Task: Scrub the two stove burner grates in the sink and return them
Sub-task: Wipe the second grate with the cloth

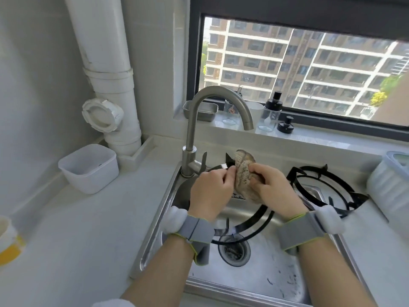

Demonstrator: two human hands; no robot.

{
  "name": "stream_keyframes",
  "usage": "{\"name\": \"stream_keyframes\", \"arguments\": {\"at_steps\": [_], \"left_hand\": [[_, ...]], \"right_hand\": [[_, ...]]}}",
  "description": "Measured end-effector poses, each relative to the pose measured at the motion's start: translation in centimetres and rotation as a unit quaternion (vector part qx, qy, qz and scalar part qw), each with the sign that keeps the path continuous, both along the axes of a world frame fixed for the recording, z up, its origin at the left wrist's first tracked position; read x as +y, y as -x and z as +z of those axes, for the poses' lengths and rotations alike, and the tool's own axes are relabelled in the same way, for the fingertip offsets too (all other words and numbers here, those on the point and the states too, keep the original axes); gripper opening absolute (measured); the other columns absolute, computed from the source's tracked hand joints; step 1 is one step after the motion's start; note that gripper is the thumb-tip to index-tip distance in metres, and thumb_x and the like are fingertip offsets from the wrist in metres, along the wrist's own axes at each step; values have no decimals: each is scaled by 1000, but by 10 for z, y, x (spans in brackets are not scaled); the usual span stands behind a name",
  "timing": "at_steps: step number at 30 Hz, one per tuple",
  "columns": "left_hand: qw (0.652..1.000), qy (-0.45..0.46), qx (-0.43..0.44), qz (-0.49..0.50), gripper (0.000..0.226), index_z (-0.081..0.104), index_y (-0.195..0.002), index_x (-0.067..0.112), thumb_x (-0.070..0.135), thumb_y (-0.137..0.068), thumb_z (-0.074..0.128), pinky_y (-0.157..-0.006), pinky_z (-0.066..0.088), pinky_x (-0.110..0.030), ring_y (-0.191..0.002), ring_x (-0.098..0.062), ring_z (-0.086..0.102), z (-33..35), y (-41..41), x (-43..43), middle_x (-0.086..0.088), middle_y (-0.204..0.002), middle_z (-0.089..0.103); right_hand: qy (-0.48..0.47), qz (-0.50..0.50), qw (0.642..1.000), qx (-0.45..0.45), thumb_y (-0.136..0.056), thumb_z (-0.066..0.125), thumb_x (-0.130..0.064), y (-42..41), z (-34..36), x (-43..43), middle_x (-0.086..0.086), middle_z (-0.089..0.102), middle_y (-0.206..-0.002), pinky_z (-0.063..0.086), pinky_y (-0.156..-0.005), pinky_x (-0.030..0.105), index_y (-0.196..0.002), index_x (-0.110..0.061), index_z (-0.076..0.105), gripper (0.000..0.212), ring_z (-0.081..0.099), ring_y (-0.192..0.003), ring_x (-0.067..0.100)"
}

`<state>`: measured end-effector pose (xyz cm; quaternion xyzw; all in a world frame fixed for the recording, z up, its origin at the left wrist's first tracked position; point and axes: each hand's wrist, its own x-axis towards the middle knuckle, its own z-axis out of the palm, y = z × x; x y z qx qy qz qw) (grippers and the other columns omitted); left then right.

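Black metal formed the first grate (pixel 256 226), a round ring with pointed prongs. It stood tilted over the sink (pixel 265 282): its upper edge was between the 2 hands, and its lower arc hung below the wrists, just above the drain (pixel 234 251). The second grate (pixel 357 197), of the same black colour and shape, lay to the right of the right hand, partly over the sink's rim.

The left hand (pixel 210 191) had its fingers curled and pinched the ring of the first grate beside 1 prong. The right hand (pixel 274 191) was clenched round a beige, rough scrubber (pixel 243 171), with the thumb on top, and pressed it on the ring just beside the left fingertips. Each wrist wore a grey band (pixel 194 231) with a white pad. The steel faucet (pixel 192 120) stood just beyond the left hand.

A small label on the sink's back wall, under the hands, was too small to read.
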<state>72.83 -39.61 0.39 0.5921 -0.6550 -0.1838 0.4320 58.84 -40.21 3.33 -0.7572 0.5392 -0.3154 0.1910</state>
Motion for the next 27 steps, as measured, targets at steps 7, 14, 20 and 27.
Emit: {"name": "stream_keyframes", "arguments": {"at_steps": [7,14,20,27], "left_hand": [[980,-40,195,-6,64,36,-35,18,61,-78,55,-43,30,-9,-35,-7,29,8,-16,-1,9,-32,28],[958,-90,270,40,66,29,-33,19,53,-76,65,-50,24,-25,-38,-9,20,-2,-24,-6,10,-34,22],[947,-94,300,67,61,37,-33,18,51,-77,64,-44,25,-23,-38,-10,25,-6,-43,-13,10,-33,27],[935,-98,338,36,63,43,-28,19,45,-82,63,-50,27,-23,-33,-7,28,-8,-50,-12,10,-31,31]], "right_hand": [[42,-144,989,9,-90,53,-5,31,-32,-6,3,43,-106,28,-101,43,-100,-4,65,16,37,-111,26],[-111,-122,901,-401,-95,44,-3,17,-47,-9,16,55,-105,46,-81,30,-102,4,62,21,54,-95,24],[-155,-101,612,-769,-63,64,-31,33,-57,-2,-4,68,-60,51,-49,14,-73,-17,66,17,63,-50,4],[-250,-173,613,-729,-100,25,-17,10,-61,-13,7,56,-92,41,-77,27,-107,-10,56,32,53,-79,18]]}}
